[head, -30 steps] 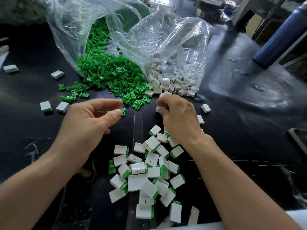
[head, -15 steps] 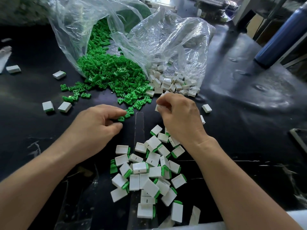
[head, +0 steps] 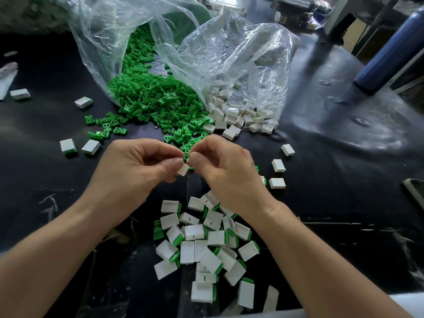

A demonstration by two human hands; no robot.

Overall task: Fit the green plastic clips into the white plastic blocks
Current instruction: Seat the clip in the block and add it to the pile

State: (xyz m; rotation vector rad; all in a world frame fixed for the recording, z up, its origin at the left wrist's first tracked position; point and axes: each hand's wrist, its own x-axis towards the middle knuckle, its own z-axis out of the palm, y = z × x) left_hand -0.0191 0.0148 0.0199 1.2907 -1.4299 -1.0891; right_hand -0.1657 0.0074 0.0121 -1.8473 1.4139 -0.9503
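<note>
Both hands pinch one white block [head: 182, 169] above the black table [head: 332, 161]

The left hand [head: 128, 173] and right hand [head: 227, 173] meet thumb to thumb, fingers curled, the small block held at their tips; whether a green clip is held with it cannot be told. Just beyond the fingers, loose green clips [head: 158, 99] spill from a clear plastic bag [head: 107, 42], with plain white blocks [head: 234, 113] spilling from a second bag [head: 252, 53] beside them. Near the wrists lies a heap of fitted blocks [head: 206, 244] showing green edges
</note>
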